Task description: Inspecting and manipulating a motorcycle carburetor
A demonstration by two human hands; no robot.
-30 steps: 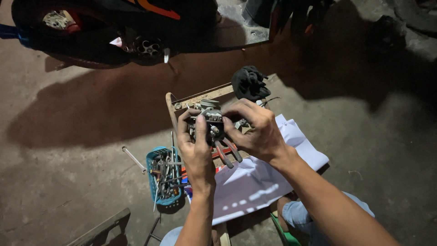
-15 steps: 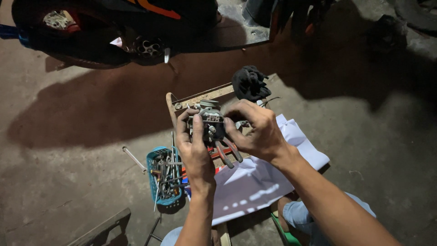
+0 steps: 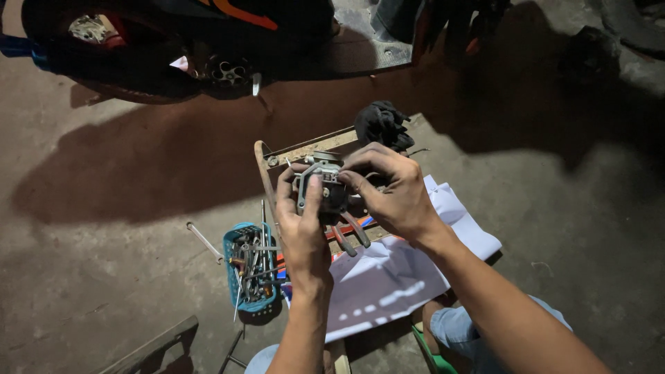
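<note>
A small grey metal engine part point(image 3: 322, 187), like a carburettor, sits between both hands above a wooden tray. My left hand point(image 3: 302, 221) grips it from below and the left, thumb pressed on its front face. My right hand point(image 3: 391, 190) holds its right side, fingertips curled over the top edge. The part's far side is hidden by my fingers. Red-handled pliers point(image 3: 350, 235) lie just beneath the hands.
A wooden tray point(image 3: 298, 149) lies on the concrete floor with a black rag point(image 3: 381, 123) at its far corner. A blue basket point(image 3: 234, 242) of several tools stands left. White paper point(image 3: 395, 273) covers my lap. A motorbike's underside point(image 3: 208, 48) fills the top.
The hands and the metal part have stayed in nearly the same place; my fingers shifted slightly on the part.
</note>
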